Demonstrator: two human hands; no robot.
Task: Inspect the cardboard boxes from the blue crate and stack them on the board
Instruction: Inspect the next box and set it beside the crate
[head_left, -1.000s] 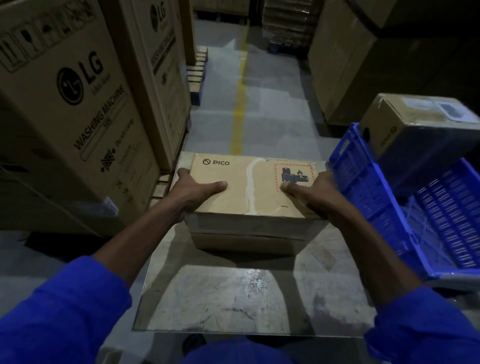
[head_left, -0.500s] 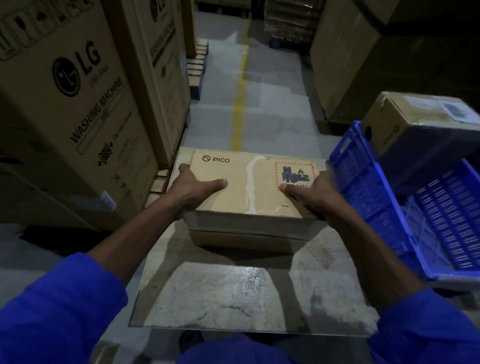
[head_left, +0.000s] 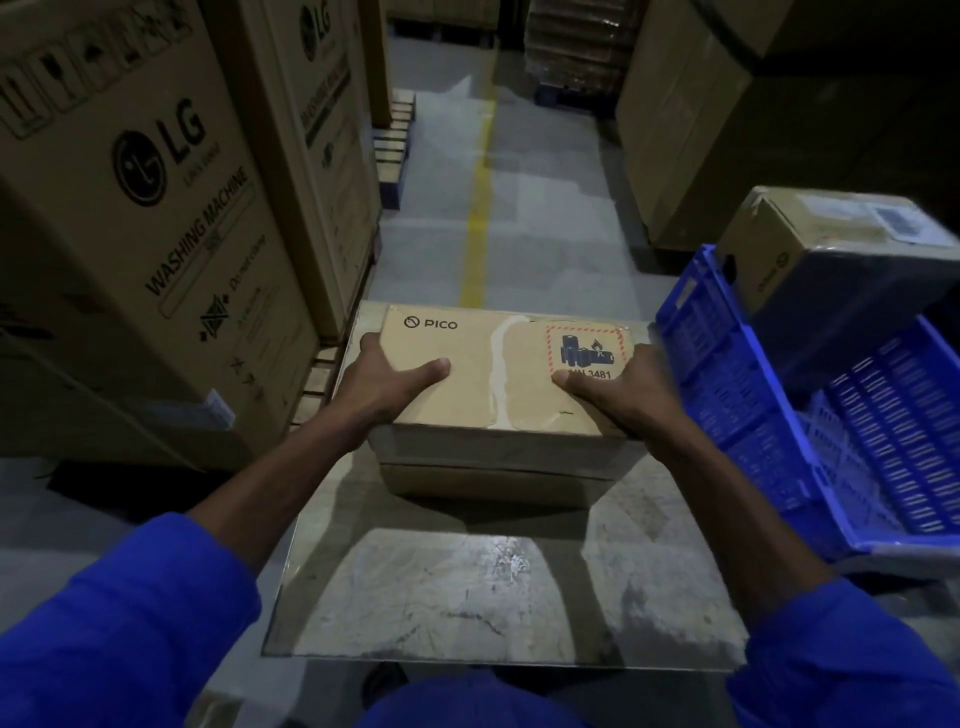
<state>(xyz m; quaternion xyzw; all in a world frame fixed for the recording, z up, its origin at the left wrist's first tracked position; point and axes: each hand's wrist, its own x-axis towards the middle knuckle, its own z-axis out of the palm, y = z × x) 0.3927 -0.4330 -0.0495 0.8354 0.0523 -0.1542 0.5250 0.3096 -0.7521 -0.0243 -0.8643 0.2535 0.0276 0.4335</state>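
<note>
A flat PICO cardboard box (head_left: 498, 374) with a battery warning label lies on top of another box (head_left: 488, 480) at the far end of the grey board (head_left: 498, 592). My left hand (head_left: 384, 382) grips its left side, thumb on the lid. My right hand (head_left: 618, 389) grips its right side, thumb on the label. The blue crate (head_left: 727, 395) stands to the right of the board, and a taped cardboard box (head_left: 831, 254) leans in its far end.
Tall LG washing machine cartons (head_left: 156, 234) on wooden pallets line the left. More large cartons (head_left: 685, 119) stand at the back right. A concrete aisle with a yellow line (head_left: 480, 197) runs ahead between them.
The top box has settled slightly nearer and squarer on the box beneath. Both hands keep the same hold on its sides.
</note>
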